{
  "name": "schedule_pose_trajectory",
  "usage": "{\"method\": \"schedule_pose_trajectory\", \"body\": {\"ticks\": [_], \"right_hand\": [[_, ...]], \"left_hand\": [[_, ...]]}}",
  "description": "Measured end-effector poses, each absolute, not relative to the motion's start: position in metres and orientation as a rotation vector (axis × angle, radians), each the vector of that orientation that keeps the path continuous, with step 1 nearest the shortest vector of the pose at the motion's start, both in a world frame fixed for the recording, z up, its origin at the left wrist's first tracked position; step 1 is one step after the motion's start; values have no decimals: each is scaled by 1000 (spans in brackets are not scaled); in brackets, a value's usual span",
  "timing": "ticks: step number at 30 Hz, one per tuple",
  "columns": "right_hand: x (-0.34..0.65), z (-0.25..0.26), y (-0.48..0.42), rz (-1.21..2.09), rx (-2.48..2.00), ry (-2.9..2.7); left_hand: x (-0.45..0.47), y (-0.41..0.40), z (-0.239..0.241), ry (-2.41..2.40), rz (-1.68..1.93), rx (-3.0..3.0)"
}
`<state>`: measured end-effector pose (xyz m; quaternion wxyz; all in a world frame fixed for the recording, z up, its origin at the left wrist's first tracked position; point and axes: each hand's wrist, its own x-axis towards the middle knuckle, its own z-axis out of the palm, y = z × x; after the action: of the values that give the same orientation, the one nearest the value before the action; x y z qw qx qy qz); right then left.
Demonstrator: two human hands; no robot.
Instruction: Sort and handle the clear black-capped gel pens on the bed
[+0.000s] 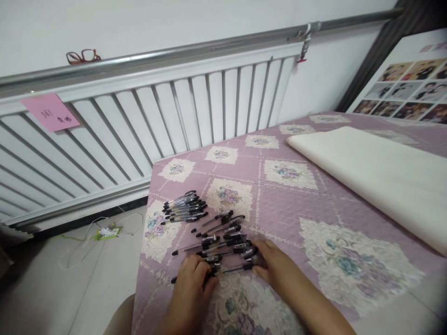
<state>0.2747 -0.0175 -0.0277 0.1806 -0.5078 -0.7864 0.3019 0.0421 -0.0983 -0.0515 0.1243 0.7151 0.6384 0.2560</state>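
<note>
Black-capped clear pens lie in two groups on the cloth-covered table. A neat stack of pens (184, 208) rests near the left edge. Nearer to me is a looser pile of pens (223, 244), its pens roughly side by side with the clips mostly to the right. My left hand (191, 286) curls its fingers round a pen at the pile's near left; a black end sticks out past the hand. At the right ends of the pile, my right hand (274, 263) has thumb and forefinger closed about the pen ends. Its other fingers are partly hidden.
A purple floral tablecloth (279, 209) covers the table. Folded cream cloth (377, 181) lies at the right. Behind stand a white radiator (167, 116) with a pink note (50, 112), glasses (84, 56) on the pipe, and a photo board (408, 86). A power strip (108, 232) sits on the floor.
</note>
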Motion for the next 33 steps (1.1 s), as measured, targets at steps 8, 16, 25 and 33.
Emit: {"method": "schedule_pose_trajectory", "body": {"ticks": [8,16,25,33], "right_hand": [[265,-36,-20,800,-1410,-2170],[262,-31,-6,747,-1436,-2032],[226,-9,8,594,-1340,-1901],[214,-4,14,648,-1294,-1860]], "left_hand": [[43,-96,-53,1786,778,2128],[28,-91,-49,1850,1116,2133],[-33,0,-27,2203,596,2203],[-36,21,-30,2256,303,2207]]}}
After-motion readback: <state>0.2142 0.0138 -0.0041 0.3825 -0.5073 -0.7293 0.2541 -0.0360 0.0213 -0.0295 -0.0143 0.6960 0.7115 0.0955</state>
